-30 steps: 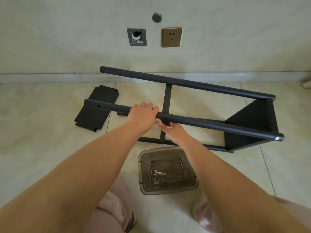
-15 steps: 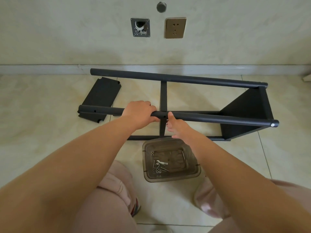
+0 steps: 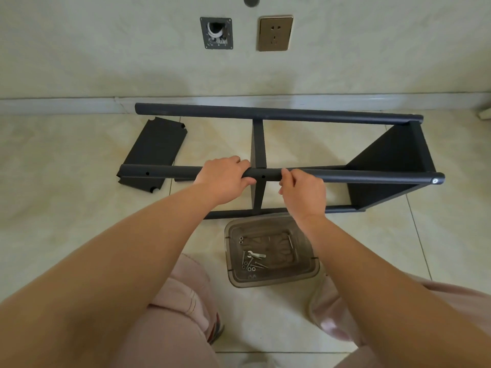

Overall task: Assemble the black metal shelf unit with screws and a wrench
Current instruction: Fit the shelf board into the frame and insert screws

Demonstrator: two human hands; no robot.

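Left hand [image 3: 223, 179] grip hiding part of near tube [image 3: 345, 176]

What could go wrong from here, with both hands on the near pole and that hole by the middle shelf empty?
1. The hole in the near pole between the left hand and right hand shows no screw, so the middle shelf may slip if the frame is tilted.
2. The hardware tray sits close below the frame; shifting the frame could knock it and scatter the screws.
3. The loose shelf panel lies under the pole's left end and could get scraped.
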